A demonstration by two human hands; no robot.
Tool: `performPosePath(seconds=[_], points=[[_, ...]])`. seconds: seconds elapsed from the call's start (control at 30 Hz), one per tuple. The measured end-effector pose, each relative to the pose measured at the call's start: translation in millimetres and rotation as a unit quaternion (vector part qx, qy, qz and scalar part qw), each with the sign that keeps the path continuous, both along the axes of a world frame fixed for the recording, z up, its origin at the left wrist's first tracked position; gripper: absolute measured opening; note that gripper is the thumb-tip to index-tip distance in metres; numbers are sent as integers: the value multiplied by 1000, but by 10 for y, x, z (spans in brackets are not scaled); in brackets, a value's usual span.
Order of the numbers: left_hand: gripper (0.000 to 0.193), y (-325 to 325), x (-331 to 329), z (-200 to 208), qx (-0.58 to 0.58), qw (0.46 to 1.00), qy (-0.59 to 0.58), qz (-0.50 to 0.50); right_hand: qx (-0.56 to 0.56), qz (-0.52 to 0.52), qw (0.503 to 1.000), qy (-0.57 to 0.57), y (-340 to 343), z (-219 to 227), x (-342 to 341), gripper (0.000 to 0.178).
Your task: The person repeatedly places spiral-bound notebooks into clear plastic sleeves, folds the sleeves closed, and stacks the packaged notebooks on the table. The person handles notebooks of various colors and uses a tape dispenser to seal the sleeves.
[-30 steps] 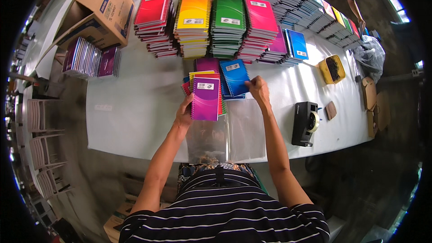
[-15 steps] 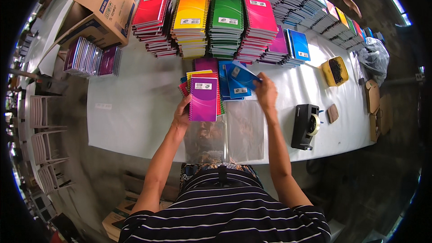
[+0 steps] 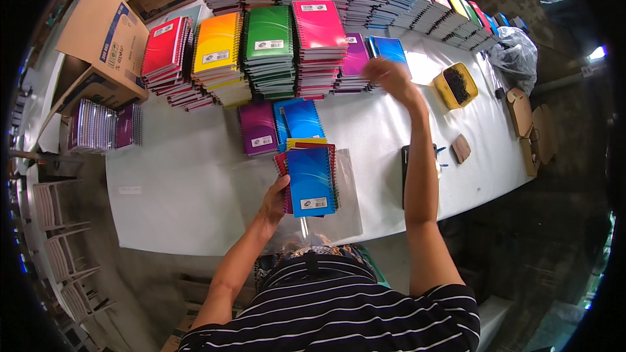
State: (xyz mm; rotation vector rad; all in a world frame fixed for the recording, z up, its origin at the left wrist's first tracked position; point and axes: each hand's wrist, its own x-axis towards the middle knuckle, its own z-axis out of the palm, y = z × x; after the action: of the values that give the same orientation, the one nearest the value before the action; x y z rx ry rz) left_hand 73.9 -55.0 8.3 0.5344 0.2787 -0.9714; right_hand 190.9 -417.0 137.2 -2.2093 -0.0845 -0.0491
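Note:
My left hand point(image 3: 276, 199) is closed on the left edge of a small stack of spiral notebooks, with a blue notebook point(image 3: 312, 181) on top and red and yellow covers showing around it. Just beyond lie a purple notebook point(image 3: 258, 128) and some blue notebooks point(image 3: 304, 119). My right hand point(image 3: 391, 78), smeared by motion, is over the near end of a purple notebook stack point(image 3: 355, 58) and a blue stack point(image 3: 390, 49). Whether its fingers touch or hold anything cannot be made out. Clear plastic sheets point(image 3: 349, 205) lie under the held stack.
Tall stacks of red point(image 3: 163, 45), yellow point(image 3: 215, 39), green point(image 3: 268, 32) and pink notebooks point(image 3: 319, 23) line the far side, with more rows behind. Open cartons point(image 3: 107, 42) stand at left. To the right are a yellow tub point(image 3: 454, 86), a brown block point(image 3: 461, 148) and a partly hidden tape dispenser point(image 3: 405, 186).
The blue notebook from my right hand now lies on top of the stack in my left. My right hand has moved away toward the far stacks. The whole view has shifted.

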Motion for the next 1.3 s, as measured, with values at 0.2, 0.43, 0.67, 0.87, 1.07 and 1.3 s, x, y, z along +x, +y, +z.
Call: performPosePath(seconds=[0.2,0.43,0.67,0.87,1.07,1.3], points=[[88,-140,-113,11,27,999,-37,-28,-271,-416,860,120,-1134,-504,138,61],[90,-75,-44,298,65,995,-78,-25,31,-60,994,-88,-435,789,-337,37],[107,-184,-156,-26,-68,996,-56,-20,-87,381,914,108,1495,426,-671,63],[102,215,-359,199,-31,995,-69,-70,134,-54,986,79,1130,-429,-1821,108],[95,232,-257,740,171,928,-329,-43,501,-125,822,240,2033,-626,-2305,80],[119,458,-298,667,256,803,-538,26,350,-76,932,58,2090,-946,-2246,103]])
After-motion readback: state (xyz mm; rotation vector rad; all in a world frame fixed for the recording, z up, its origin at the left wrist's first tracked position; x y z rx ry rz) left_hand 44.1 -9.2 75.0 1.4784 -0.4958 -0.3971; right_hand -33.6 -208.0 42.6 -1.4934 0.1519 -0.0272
